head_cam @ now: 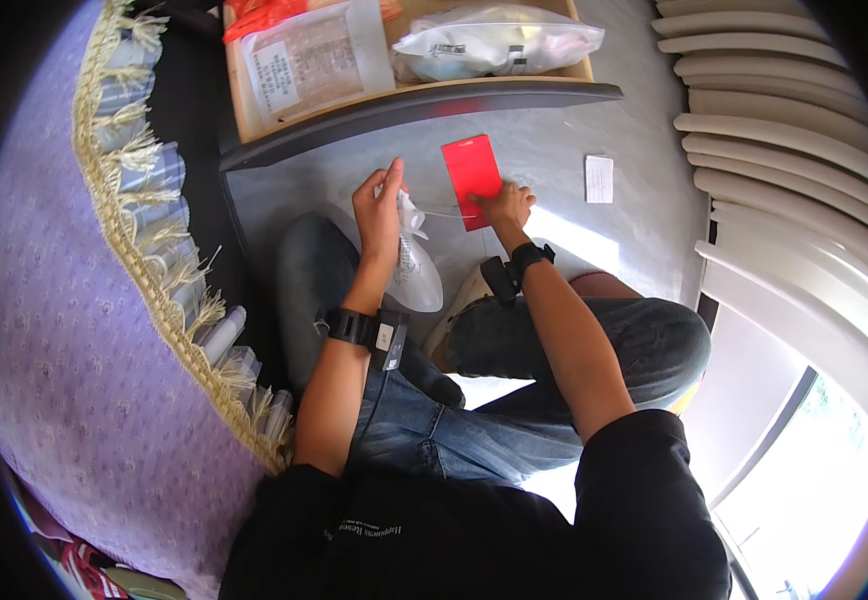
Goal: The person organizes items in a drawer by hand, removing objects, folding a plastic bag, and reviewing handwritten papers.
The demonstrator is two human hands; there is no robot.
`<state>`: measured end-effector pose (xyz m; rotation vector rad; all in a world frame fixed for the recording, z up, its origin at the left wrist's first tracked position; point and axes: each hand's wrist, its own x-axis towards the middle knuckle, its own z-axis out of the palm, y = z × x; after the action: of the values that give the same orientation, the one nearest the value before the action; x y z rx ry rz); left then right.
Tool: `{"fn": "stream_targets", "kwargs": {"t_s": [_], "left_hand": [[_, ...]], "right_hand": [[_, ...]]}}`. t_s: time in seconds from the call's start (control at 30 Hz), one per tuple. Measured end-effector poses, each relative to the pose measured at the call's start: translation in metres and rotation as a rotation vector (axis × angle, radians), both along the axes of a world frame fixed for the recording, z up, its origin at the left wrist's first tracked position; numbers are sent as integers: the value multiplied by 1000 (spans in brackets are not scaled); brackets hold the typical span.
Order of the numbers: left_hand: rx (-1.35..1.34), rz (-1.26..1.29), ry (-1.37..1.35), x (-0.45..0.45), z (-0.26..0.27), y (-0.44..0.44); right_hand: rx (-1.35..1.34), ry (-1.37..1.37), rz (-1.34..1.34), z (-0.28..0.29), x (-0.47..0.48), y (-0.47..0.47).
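My left hand [381, 210] grips the gathered top of a translucent plastic bag [415, 276] that bears printed writing. The bag hangs down beside my left wrist. To the right, my right hand [507, 204] holds a flat red paper envelope [471, 169] near its lower right edge, thumb across its face. Between the bag and the lower part of the envelope runs a thin white strand [445, 215]. Whether its far end is held or only passes over the envelope, I cannot tell.
An open drawer [419, 112] ahead holds a printed clear package [314, 64], a zip bag [501, 41] and a red plastic bag [265, 15]. A small white card [599, 180] lies on the grey floor [554, 135]. Fringed purple bedding [103, 337] hangs left; pale curtains [779, 142] hang right.
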<state>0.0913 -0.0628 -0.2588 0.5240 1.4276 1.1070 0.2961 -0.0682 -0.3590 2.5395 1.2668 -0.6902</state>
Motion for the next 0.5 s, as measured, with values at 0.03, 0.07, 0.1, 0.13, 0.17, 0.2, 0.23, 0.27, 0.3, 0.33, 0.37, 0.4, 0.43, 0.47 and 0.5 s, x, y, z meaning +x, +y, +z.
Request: {"fn": "stream_targets", "kwargs": {"t_s": [0.03,0.07,0.1,0.13,0.17,0.2,0.23,0.27,0.3,0.33,0.37,0.4,0.43,0.47,0.5], "left_hand": [[-45,20,-1,7,-8,2],[-89,37,-2,15,-16,5],[-144,73,16,14,-30,2],[-162,110,-6,14,-38,3],[-183,101,-35,15,-46,3],[-205,79,-71,22,-43,7],[-228,64,-101,26,-41,9],[-235,23,45,13,-45,7],[-287,-7,-35,8,-48,8],[-332,-52,-119,6,-49,11],[-379,-95,-201,6,-49,14],[-291,-96,-341,6,-43,15],[-241,-99,-337,8,-37,16],[-193,-99,-332,11,-32,16],[-141,-95,-325,12,-26,15]], "right_hand": [[-28,2,-37,-1,9,1],[64,4,4,-23,21,-4],[132,282,-104,-23,19,-1],[282,512,-174,-15,12,2],[435,741,-242,-9,3,5],[504,880,-206,-7,0,10],[570,1024,-163,-4,-7,17],[373,1151,-149,32,-37,26],[190,1241,-141,72,-51,33],[176,1230,-84,74,-49,37],[90,1274,-111,78,-40,39],[-5,1325,-140,80,-35,39],[-103,1376,-168,82,-30,39],[-127,1331,-154,85,-24,38],[-108,1359,-171,84,-18,36]]}}
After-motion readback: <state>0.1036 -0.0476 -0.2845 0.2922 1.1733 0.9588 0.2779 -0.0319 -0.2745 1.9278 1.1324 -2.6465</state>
